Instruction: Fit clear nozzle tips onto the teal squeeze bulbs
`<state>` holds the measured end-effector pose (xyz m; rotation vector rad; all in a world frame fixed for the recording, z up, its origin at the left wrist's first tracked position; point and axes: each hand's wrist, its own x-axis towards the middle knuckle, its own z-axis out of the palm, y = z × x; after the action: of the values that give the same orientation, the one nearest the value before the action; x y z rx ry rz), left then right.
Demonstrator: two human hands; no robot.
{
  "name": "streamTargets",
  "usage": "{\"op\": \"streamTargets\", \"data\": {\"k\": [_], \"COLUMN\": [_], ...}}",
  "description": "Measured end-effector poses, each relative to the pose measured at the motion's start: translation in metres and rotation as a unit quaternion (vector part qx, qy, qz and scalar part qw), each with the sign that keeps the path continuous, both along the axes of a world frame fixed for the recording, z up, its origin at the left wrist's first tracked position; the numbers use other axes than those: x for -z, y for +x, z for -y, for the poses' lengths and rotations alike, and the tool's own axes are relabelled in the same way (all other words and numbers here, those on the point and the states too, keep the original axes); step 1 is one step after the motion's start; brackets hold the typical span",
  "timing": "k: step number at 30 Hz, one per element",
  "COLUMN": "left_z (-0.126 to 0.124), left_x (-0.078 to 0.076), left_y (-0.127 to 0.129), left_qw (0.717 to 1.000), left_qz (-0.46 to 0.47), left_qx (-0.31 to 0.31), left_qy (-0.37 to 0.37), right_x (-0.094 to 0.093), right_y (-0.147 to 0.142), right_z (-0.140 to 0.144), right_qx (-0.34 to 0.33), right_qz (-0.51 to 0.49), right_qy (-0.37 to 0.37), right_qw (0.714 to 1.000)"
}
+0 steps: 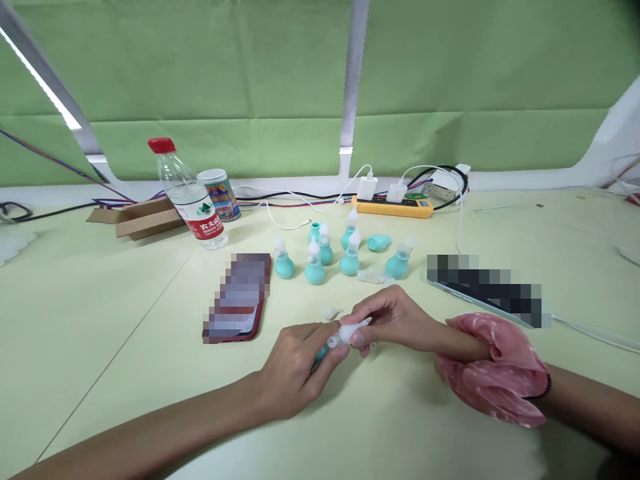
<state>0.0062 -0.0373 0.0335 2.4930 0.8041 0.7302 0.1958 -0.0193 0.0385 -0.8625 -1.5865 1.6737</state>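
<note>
I see my left hand (295, 367) grasping a teal bulb (320, 355), mostly hidden in the fingers, in front of the yellow power strip (393, 207). My right hand (387, 320) pinches a clear tip (350, 331) at the bulb's mouth. I judge this as the joining step: the tip looks partly seated, so the next move needs a straight push with a small twist. Between the hands and the power strip stand finished bulbs (315, 267) with tips on; one teal piece (379, 242) lies without a tip. Left of the strip, a water bottle (193, 197) stands capped, seemingly almost empty, beside a can (220, 195) whose contents I cannot tell.
</note>
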Motion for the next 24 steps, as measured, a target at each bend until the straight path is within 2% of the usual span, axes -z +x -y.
{"op": "streamTargets", "data": {"k": [5,9,15,20,24], "left_z": [0.001,0.003,0.005,0.006,0.006], "left_x": [0.010,0.013,0.007,0.011,0.011], "left_y": [0.003,0.004,0.005,0.004,0.002], "left_qw": [0.995,0.988,0.965,0.952,0.949], "left_qz": [0.096,0.138,0.146,0.180,0.176], "left_qx": [0.033,0.033,-0.010,-0.004,-0.003], "left_qy": [-0.022,-0.064,-0.219,-0.246,-0.261], "right_x": [0.000,-0.001,-0.002,-0.009,-0.007], "right_y": [-0.005,-0.011,-0.012,-0.011,-0.011], "right_z": [0.005,0.009,0.008,0.010,0.011], "right_qx": [0.032,0.061,0.067,0.059,0.057], "right_qz": [-0.022,-0.046,-0.023,-0.016,-0.017], "right_qy": [-0.026,-0.058,-0.063,-0.029,-0.038], "right_qw": [0.999,0.995,0.996,0.998,0.997]}}
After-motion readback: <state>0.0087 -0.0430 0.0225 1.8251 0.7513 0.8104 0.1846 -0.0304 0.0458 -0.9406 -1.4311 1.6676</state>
